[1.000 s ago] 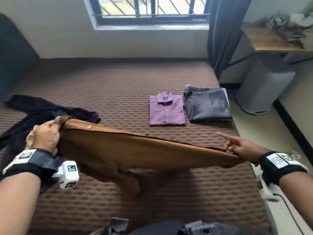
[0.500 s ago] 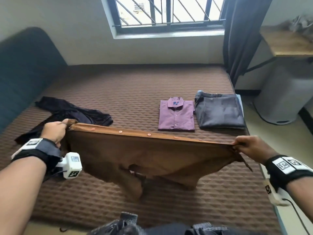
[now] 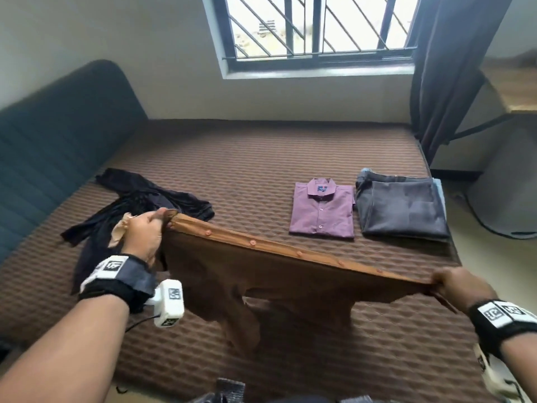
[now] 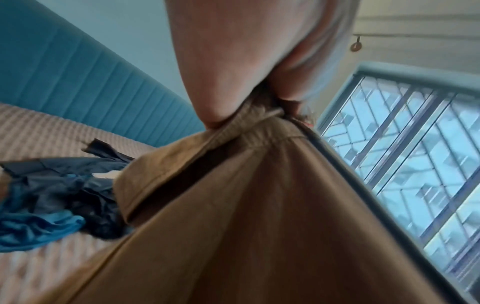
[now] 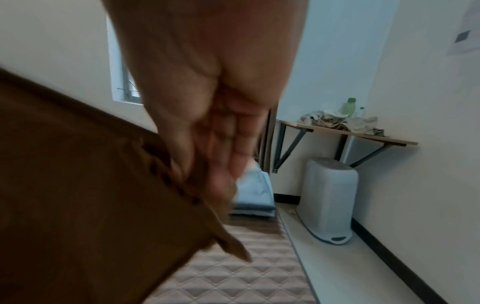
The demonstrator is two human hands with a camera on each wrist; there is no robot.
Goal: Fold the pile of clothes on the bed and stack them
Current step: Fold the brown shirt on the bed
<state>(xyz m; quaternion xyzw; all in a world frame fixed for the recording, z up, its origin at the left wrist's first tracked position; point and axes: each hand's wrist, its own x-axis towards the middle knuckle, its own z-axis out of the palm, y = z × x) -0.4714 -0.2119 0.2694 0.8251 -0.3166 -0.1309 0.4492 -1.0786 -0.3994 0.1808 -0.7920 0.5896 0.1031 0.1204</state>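
Note:
A brown button-up shirt [image 3: 261, 274] hangs stretched above the bed [image 3: 261, 158], its buttoned edge taut between both hands. My left hand [image 3: 145, 237] grips its left end, seen bunched in the left wrist view as brown shirt [image 4: 259, 205]. My right hand [image 3: 459, 286] pinches the right end, and in the right wrist view the fingers [image 5: 221, 164] curl on the brown shirt [image 5: 91, 185]. A folded purple shirt [image 3: 322, 210] and folded grey trousers [image 3: 401, 207] lie side by side at the right. Dark unfolded clothes [image 3: 130, 210] lie at the left.
A blue padded headboard [image 3: 58, 146] runs along the bed's left side. A barred window [image 3: 313, 27] and dark curtain [image 3: 444, 68] are at the far wall. A grey bin [image 5: 330, 197] stands on the floor under a wall shelf [image 5: 350, 133] to the right.
The right hand closed its pinch on the shirt's end, and both hands pulled the shirt taut and raised it slightly. The head view tilted up toward the window.

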